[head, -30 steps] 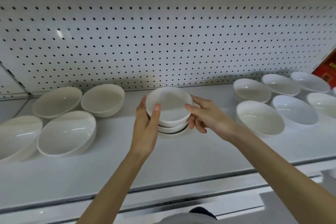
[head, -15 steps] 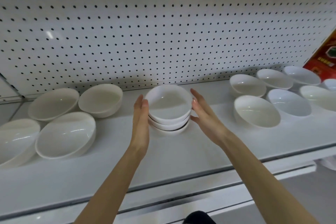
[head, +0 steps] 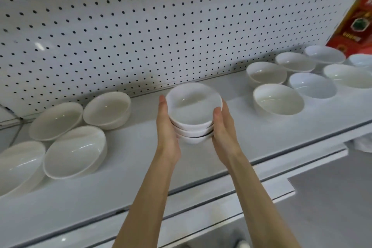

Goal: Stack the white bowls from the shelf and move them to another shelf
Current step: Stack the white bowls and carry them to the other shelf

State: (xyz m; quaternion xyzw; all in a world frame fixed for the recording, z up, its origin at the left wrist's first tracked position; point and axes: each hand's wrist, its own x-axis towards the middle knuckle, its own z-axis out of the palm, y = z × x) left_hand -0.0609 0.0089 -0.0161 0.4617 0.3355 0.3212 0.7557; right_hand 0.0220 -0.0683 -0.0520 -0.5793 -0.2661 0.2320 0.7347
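A white pegboard wall (head: 141,26) backs the shelf (head: 120,177), which runs the full width of the view and carries everything here. On its left end sit four wide bowls (head: 74,151), tilted and leaning on each other. At the right end lies a cluster of single bowls (head: 277,100), open side up and packed close, with a red box (head: 358,20) standing behind them. Both groups are well apart from the middle, so nothing crowds the way out toward the front edge.

In that open middle is the stack of white bowls (head: 193,115), at least three nested, upright and slightly uneven. Whether its base rests on the shelf or is just off it cannot be told.

The left hand (head: 167,135) and right hand (head: 225,133) flank it, palms facing, likely because a nested pile slides unless it is squeezed from both sides. The fingers run under and behind the stack, mostly hidden; each thumb lies up the side to the top rim, so both hands are clamped on the stack.
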